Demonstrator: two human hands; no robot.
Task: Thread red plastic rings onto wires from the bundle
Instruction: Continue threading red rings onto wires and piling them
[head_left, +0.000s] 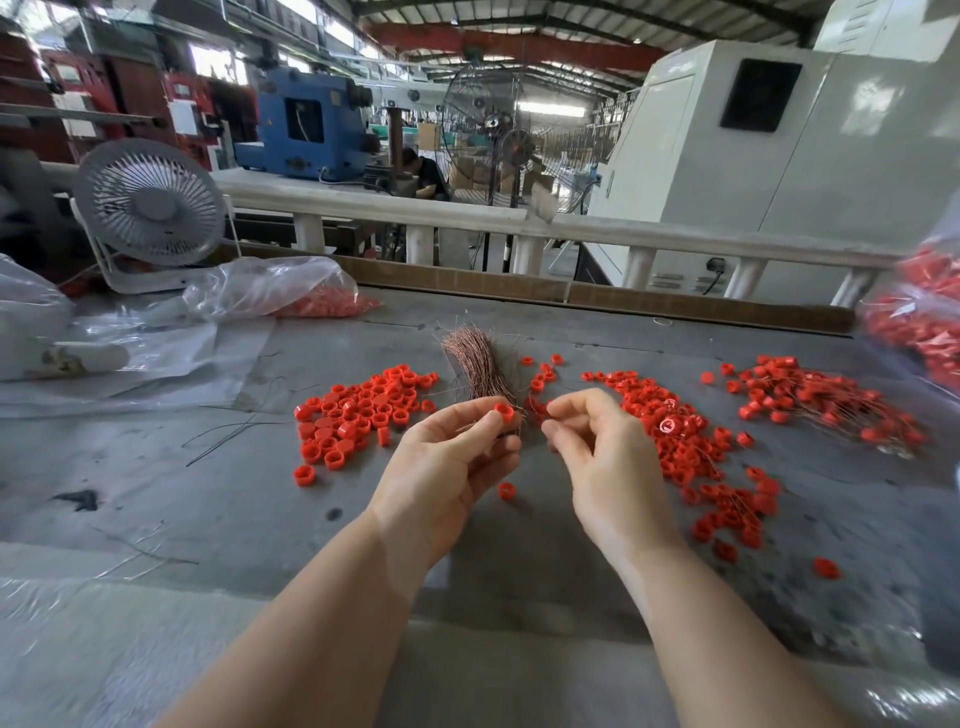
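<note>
**Ring pinched, wire being lined up**

While the left hand (457, 452) pinches one small red plastic ring (503, 413) between thumb and forefinger, its lower fingers curl round the coppery bundle of thin wires (480, 374), whose far end fans out toward the bench's back edge. Ring sits at the fingertips with the bore turned toward the other hand, presumably so a wire end can go straight in.

Right hand (592, 441) is just beside it, thumb and forefinger pressed together as if pinching a single wire; the wire itself is too fine to make out, so can't confirm. Other fingers loosely curled.

Judgement: mid-threading, ring not yet on.

Around:
- loose heap of red rings (358, 415) left of the bundle, within easy reach of the left hand
- heap of rings with wires in them (685, 447) right of the hands, another pile (821, 400) nearer the bench's right edge, likely finished pieces
- clear plastic bag of red parts (311, 296) and grey desk fan (148, 208) at the back left corner
- stray dark wires (234, 431) on the grey bench top (182, 519)

One loose ring (506, 490) lies below the hands. Nothing sits between the two hands.
</note>
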